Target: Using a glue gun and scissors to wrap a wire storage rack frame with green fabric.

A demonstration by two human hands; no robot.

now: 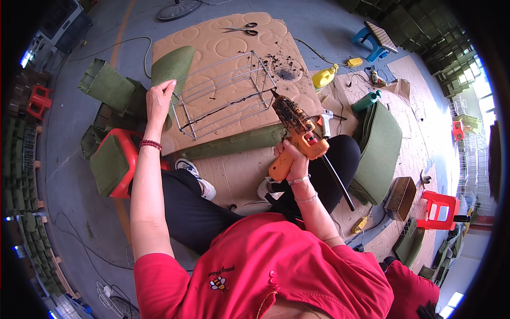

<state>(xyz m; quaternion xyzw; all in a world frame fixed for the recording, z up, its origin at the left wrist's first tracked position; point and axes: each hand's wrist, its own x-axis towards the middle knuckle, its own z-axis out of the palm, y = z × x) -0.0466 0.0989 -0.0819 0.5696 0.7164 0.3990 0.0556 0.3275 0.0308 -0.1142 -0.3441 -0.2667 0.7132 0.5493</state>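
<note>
My right hand (pixel 295 158) is wrapped round the handle of an orange glue gun (pixel 302 130). Dark residue crusts its front, and a black glue stick (pixel 340 183) sticks out of its back. The nozzle is at the right end of a grey wire frame (pixel 223 87), where a dark glue line runs along one wire. At the frame's left end, my left hand (pixel 158 101) is closed, its fingertips pinched at the frame's corner; the exact hold is partly hidden. A green felt sheet (pixel 175 61) stands beside that hand, behind the frame's left end.
Cardboard (pixel 212 40) covers the work surface, with scissors (pixel 247 29) and dark glue spots. A yellow bottle (pixel 324 77) and a white-handled tool (pixel 325 123) lie to the right. Stacked green felt (pixel 380 151) is at my right, a red stool (pixel 127 154) with felt at my left.
</note>
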